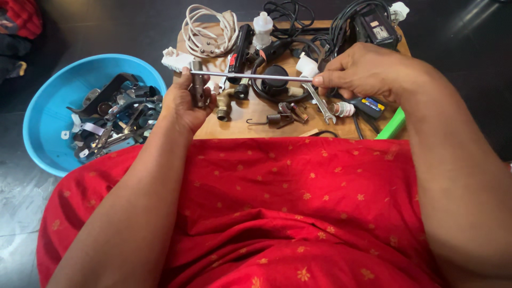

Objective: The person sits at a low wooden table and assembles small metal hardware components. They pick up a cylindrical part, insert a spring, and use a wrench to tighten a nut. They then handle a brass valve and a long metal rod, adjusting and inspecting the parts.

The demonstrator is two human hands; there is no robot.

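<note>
My left hand grips a short dark metal cylinder part upright above the left side of a small wooden board. My right hand pinches the right end of a thin silver rod. The rod lies level between the hands, and its left end meets the top of the cylinder part. Whether the rod goes through the part I cannot tell. Below the rod on the board lie a brass tap fitting, a coil spring and a silver open-end spanner.
A blue plastic basin holding several dark metal parts stands on the floor at the left. The board's far side carries a coiled white cable, black cables and a black adapter. A green object sits at its right edge. Red cloth covers my lap.
</note>
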